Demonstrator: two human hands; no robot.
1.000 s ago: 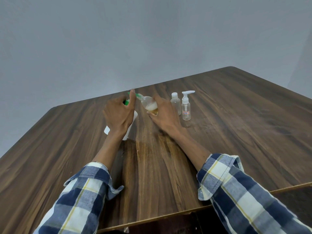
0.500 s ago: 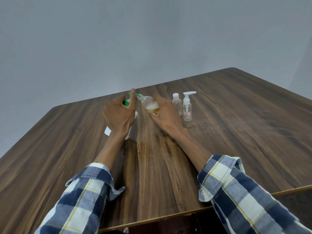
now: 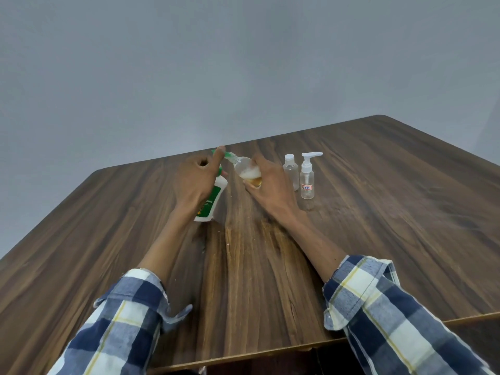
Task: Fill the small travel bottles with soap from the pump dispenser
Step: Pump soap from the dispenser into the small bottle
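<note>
left hand [image 3: 195,180] curled round soap dispenser [image 3: 211,204], finger on green pump [image 3: 222,154] | right hand [image 3: 270,182] grips tilted small bottle [image 3: 247,173], mouth at nozzle, leaning left, part-filled | two other bottles [image 3: 300,175] just right, nearer right hand

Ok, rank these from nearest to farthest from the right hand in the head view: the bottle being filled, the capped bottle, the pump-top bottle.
From the right hand:
1. Bottle being filled: held in its fingers, tilted toward the green nozzle on the left.
2. Capped bottle: standing just right of the hand.
3. Pump-top bottle: standing farther right, beside the capped one.
</note>
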